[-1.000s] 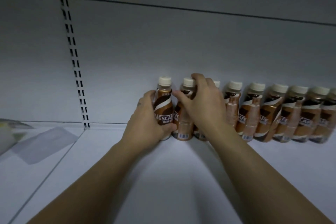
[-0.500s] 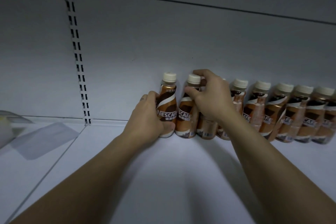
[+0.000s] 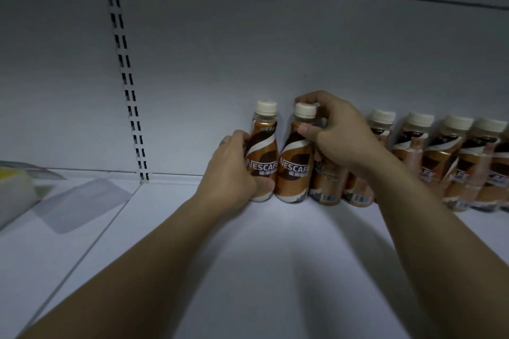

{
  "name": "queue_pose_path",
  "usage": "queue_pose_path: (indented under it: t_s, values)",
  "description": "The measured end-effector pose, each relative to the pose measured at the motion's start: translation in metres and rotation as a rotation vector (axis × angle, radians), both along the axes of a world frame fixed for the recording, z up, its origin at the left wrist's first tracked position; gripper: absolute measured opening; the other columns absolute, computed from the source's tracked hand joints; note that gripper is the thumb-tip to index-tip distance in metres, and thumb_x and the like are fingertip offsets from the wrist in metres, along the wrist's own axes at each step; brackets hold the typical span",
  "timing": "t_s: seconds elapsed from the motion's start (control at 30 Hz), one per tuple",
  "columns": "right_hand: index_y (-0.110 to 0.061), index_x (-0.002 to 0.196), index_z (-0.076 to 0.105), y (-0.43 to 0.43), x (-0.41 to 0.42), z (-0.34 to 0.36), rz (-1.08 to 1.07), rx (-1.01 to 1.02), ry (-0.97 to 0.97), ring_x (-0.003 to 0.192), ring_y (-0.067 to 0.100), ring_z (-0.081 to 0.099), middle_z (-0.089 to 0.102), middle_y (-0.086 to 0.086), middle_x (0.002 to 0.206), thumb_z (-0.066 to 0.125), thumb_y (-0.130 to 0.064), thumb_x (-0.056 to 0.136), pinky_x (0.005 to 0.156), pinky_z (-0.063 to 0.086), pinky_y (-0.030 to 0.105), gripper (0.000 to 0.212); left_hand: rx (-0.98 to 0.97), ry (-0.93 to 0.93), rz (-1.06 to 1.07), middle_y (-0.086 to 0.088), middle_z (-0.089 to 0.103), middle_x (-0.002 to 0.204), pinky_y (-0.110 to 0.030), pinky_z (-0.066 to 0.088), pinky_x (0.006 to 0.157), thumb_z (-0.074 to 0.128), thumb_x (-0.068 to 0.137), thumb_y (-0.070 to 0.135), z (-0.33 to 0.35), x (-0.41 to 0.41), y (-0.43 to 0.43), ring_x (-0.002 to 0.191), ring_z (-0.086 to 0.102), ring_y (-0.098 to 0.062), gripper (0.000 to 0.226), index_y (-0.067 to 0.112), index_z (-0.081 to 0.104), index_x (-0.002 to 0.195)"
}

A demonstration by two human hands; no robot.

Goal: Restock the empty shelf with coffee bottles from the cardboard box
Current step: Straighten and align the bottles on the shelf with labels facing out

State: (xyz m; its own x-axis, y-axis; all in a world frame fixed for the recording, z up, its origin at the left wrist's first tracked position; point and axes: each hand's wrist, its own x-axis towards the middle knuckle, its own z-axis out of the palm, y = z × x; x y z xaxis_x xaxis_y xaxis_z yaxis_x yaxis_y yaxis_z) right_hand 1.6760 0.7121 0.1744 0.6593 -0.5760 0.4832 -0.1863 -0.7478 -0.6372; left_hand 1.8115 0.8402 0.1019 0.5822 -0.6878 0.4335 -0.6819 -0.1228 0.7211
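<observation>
Where the left fingers [image 3: 240, 137] are curling: round the end bottle [image 3: 263, 151], thumb crossing its front near the base, gripping it upright.
Right fingers [image 3: 305, 129]: pinching the second bottle [image 3: 294, 165] at the neck, thumb in front and forefinger hooking behind the cap (a grip that suits twisting, probably to bring the label forward).
Left hand [image 3: 231, 170]: bracing the row's open end, likely so nothing is toppling.
Right hand [image 3: 340, 132]: hanging over the third bottle's top, hiding it.
Row of bottles [image 3: 440, 162]: standing against the back panel [image 3: 248, 49], on the shelf [image 3: 248, 256].
Cardboard box: not showing.
Since a second ago: the right hand is sitting higher, at the neck rather than across two bottles; the second bottle's label is now facing front; the left grip is staying put.
</observation>
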Motion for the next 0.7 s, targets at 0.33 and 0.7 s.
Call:
queue_pose_path:
  t_s: [0.33, 0.7]
  values:
    - [-0.022, 0.132, 0.048, 0.024, 0.012, -0.015, -0.343, -0.349, 0.011, 0.104, 0.024, 0.058, 0.059, 0.007, 0.117, 0.075, -0.046, 0.075, 0.08, 0.044, 0.032, 0.067, 0.004, -0.043, 0.003, 0.007, 0.051, 0.109, -0.02, 0.041, 0.071, 0.089, 0.054, 0.028, -0.001, 0.001, 0.0, 0.09, 0.053, -0.01, 0.073, 0.034, 0.039, 0.107]
    - [-0.026, 0.134, 0.048, 0.019, 0.005, -0.014, -0.201, -0.182, -0.053, 0.094, 0.008, 0.054, 0.063, -0.002, 0.118, 0.074, -0.023, 0.082, 0.078, 0.045, 0.024, 0.059, -0.016, -0.044, 0.011, 0.009, 0.052, 0.108, -0.011, 0.034, 0.066, 0.091, 0.052, 0.028, -0.004, 0.001, 0.0, 0.09, 0.051, -0.007, 0.078, 0.028, 0.047, 0.117]
